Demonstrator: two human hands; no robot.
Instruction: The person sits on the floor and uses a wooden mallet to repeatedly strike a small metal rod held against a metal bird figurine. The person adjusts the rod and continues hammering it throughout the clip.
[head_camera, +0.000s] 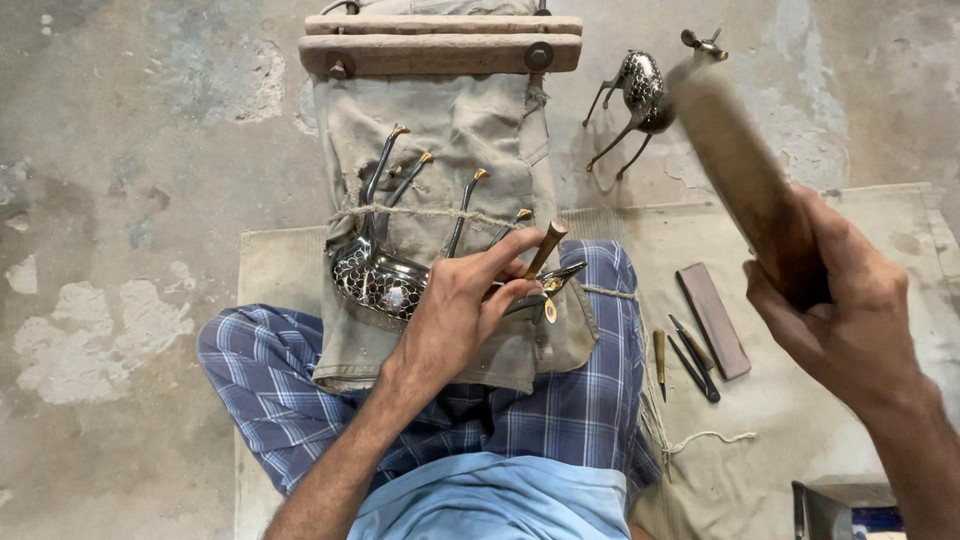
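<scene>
My left hand grips a small wood-handled chisel, its tip down on a metal deer figure. The figure lies upside down on a canvas-covered block, tied down with string, its legs pointing up. Its body shows an engraved scale pattern. My right hand is raised at the right, clasped round a blurred wooden mallet stick that points up and left, well above the chisel.
A second metal deer figure stands on the concrete floor at the upper right. A flat sharpening stone and several small chisels lie on the cloth mat. My legs in blue checked cloth are crossed below the block.
</scene>
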